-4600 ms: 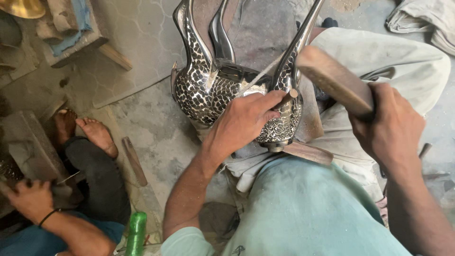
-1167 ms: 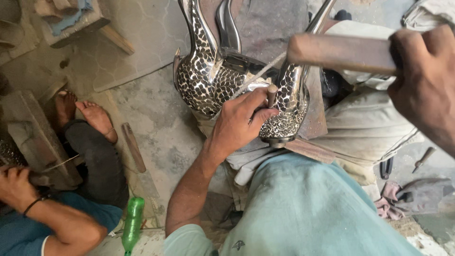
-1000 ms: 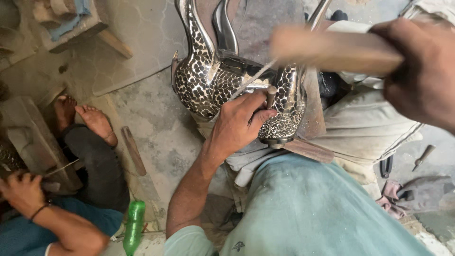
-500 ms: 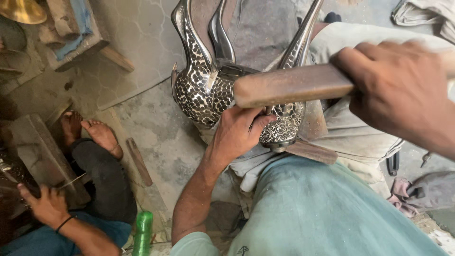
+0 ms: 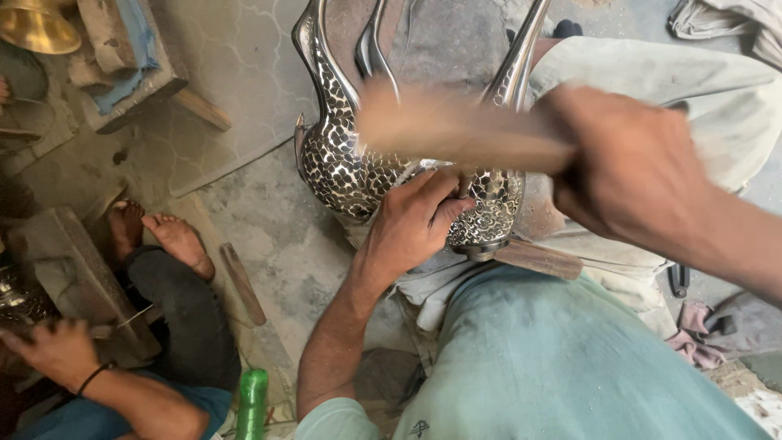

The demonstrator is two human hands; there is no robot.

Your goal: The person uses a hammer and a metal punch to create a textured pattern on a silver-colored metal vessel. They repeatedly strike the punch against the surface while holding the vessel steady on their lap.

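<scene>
— What's at nine o'clock?

— I see a co-worker's hand low by a green bottle on the floor.

— And centre?

— My left hand presses its grip closed around a small tool I can't make out, against the patterned metal vessel on my lap.

— At three o'clock?

— My right hand grips a blurred wooden mallet tightly above the vessel.
</scene>
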